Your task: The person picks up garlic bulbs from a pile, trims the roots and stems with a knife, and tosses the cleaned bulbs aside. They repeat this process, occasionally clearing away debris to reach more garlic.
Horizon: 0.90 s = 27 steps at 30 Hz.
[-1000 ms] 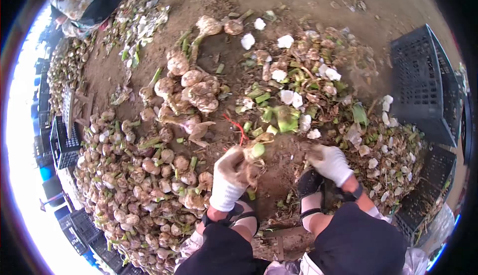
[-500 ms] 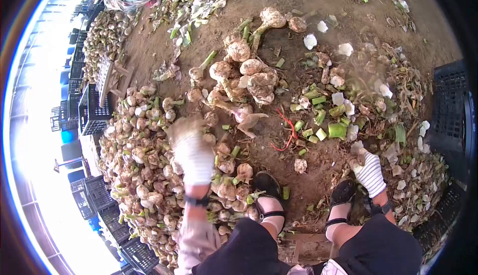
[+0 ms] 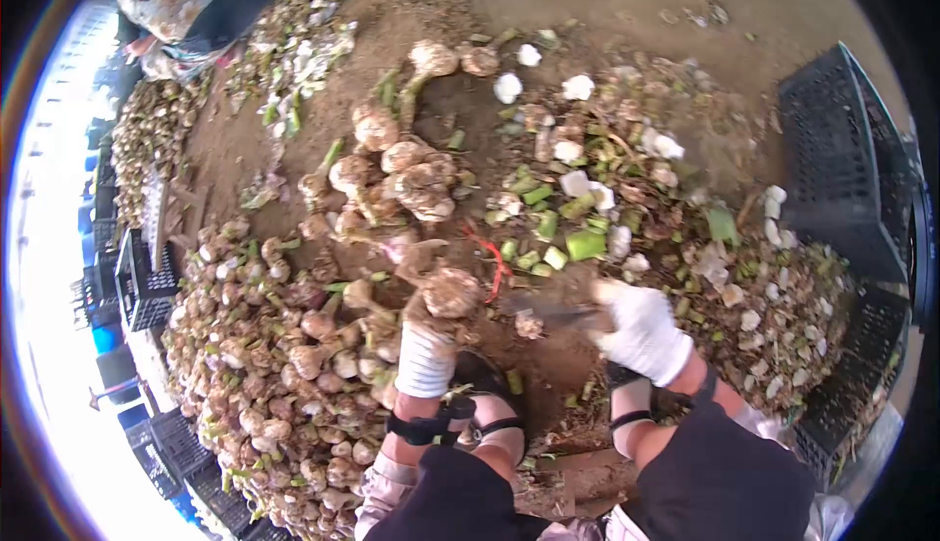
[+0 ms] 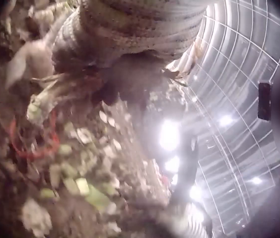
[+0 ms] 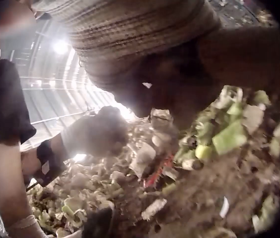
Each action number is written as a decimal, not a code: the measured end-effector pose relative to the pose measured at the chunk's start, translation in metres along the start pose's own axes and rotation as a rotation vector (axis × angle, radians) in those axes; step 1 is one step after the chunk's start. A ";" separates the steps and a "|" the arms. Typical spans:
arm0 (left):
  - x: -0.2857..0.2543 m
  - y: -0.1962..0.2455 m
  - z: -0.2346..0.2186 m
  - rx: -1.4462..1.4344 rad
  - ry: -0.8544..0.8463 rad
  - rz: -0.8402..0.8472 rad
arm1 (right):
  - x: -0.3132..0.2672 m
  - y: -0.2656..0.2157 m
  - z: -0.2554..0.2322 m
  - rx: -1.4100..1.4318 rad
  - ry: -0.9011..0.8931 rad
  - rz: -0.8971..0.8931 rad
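Note:
My left hand (image 3: 427,357), in a striped white knit glove, grips a soil-covered garlic bulb (image 3: 450,292) over the bare ground between the pile and my feet. In the left wrist view, a stem end (image 4: 39,106) sticks out beside the gloved fingers. To its right, my gloved right hand (image 3: 641,333) is curled round a dark knife (image 3: 553,314), blurred by motion, whose blade points toward the bulb. Just beyond the hands lie a red string (image 3: 490,252) and cut green stem pieces (image 3: 586,244). Several untrimmed garlic bulbs (image 3: 423,188) lie ahead on the soil.
A large garlic heap (image 3: 284,375) spreads on the left. Peelings and stem scraps (image 3: 774,316) cover the right, beside a black crate (image 3: 832,154). More crates (image 3: 147,286) stand far left, and another person (image 3: 191,2) sits at the upper left. My shoes (image 3: 480,375) flank the work spot.
The left hand held a stemmed garlic bulb, swept left over the heap, and is now back at the middle gripping a bulb. The right hand has moved inward with the knife.

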State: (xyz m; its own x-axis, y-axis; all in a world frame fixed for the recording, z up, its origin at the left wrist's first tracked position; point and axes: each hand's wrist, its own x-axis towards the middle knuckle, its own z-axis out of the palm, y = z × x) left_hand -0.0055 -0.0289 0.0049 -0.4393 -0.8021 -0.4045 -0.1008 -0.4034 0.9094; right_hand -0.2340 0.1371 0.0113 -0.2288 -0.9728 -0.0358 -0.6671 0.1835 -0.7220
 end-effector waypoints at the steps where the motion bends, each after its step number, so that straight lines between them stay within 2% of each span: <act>1: -0.003 -0.005 0.019 -0.048 -0.101 -0.018 | 0.006 -0.009 -0.002 -0.075 -0.036 -0.041; 4: -0.006 -0.025 0.060 -0.204 -0.309 -0.058 | 0.018 -0.023 -0.010 -0.238 -0.121 -0.130; 8: -0.008 -0.046 0.078 -0.454 -0.379 -0.148 | 0.010 -0.021 -0.013 -0.268 -0.159 -0.095; 11: -0.010 -0.053 0.079 -0.569 -0.380 -0.207 | 0.007 -0.026 -0.017 -0.257 -0.252 -0.043; 12: -0.011 -0.054 0.080 -0.531 -0.375 -0.191 | 0.008 -0.027 -0.017 -0.254 -0.284 -0.020; 15: -0.021 -0.045 0.087 -0.092 -0.314 -0.046 | 0.005 -0.024 -0.016 -0.235 -0.269 -0.058; 17: -0.029 -0.030 0.091 0.052 -0.306 -0.035 | 0.004 -0.020 -0.011 -0.216 -0.232 -0.061; 18: -0.030 -0.026 0.092 0.083 -0.307 -0.060 | 0.002 -0.015 -0.007 -0.208 -0.212 -0.060; 19: -0.029 -0.022 0.092 0.112 -0.310 -0.083 | 0.000 0.002 0.001 -0.203 -0.054 -0.158; 20: -0.029 -0.022 0.093 0.140 -0.315 -0.106 | -0.003 0.010 0.008 -0.195 -0.018 -0.178; 24: -0.028 -0.025 0.094 0.246 -0.355 0.045 | -0.002 0.007 -0.004 -0.203 -0.052 -0.153; 25: -0.034 -0.023 0.095 0.143 -0.301 0.010 | -0.002 0.007 -0.005 -0.205 -0.048 -0.151; 27: -0.041 -0.001 0.100 0.270 -0.350 0.002 | -0.012 0.034 -0.006 -0.406 -0.043 -0.087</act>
State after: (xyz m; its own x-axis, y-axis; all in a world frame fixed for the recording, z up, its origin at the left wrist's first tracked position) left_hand -0.0762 0.0488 0.0299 -0.7106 -0.5868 -0.3882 -0.3091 -0.2354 0.9214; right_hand -0.2585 0.1556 -0.0085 -0.1354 -0.9906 -0.0214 -0.9100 0.1329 -0.3928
